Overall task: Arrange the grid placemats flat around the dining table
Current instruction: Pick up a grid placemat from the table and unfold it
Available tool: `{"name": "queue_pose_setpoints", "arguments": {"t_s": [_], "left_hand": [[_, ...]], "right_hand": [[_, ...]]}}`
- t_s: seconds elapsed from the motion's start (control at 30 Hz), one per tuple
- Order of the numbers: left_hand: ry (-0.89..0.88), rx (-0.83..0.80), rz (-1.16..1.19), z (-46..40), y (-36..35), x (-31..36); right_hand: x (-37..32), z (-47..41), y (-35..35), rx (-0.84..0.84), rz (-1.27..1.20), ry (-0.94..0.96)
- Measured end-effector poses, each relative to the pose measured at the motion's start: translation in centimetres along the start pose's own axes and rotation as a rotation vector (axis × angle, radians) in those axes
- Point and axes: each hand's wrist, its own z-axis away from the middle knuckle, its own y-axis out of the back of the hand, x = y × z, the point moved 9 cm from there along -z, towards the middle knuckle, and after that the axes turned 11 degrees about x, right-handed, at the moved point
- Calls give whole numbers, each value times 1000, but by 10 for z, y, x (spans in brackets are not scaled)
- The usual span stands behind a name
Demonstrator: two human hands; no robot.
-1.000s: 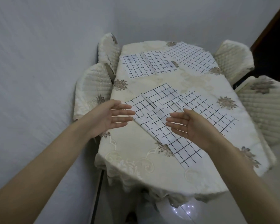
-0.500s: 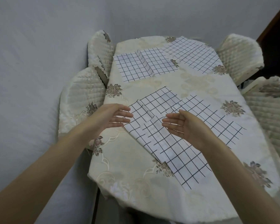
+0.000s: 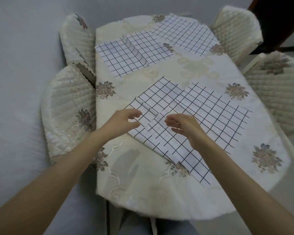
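Observation:
Two white placemats with a black grid overlap near me on the oval dining table (image 3: 143, 189): a near left placemat (image 3: 153, 133) with a raised crease, and a near right placemat (image 3: 215, 119) lying partly over it. My left hand (image 3: 124, 122) hovers at the left placemat's left edge, fingers loosely bent, holding nothing. My right hand (image 3: 182, 125) reaches over the overlap, fingers relaxed and pointing left. Farther off lie a far left placemat (image 3: 126, 56) with a standing fold and a far right placemat (image 3: 185, 33).
The table wears a cream embroidered cloth with flower motifs. Quilted cream chairs stand around it: two on the left (image 3: 70, 112) against the grey wall, two on the right (image 3: 277, 89). A dark doorway shows at the top right.
Both hands have dropped closer to the near placemats and their fingers have curled a little. The view has moved nearer and more above the table.

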Motion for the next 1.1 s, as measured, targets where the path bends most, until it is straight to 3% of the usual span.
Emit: {"name": "queue_pose_setpoints", "arguments": {"t_s": [0.27, 0.47, 0.77, 1.1], "left_hand": [[-200, -117, -373, -24, -47, -22], [-450, -210, -652, -41, -103, -7], [-819, -328, -781, -50, -163, -15], [-1001, -374, -965, -40, -199, -19]], "right_hand": [[37, -20, -19, 128, 472, 233], [71, -36, -28, 138, 838, 268], [102, -46, -35, 140, 1089, 340], [133, -43, -24, 291, 1357, 300]]}}
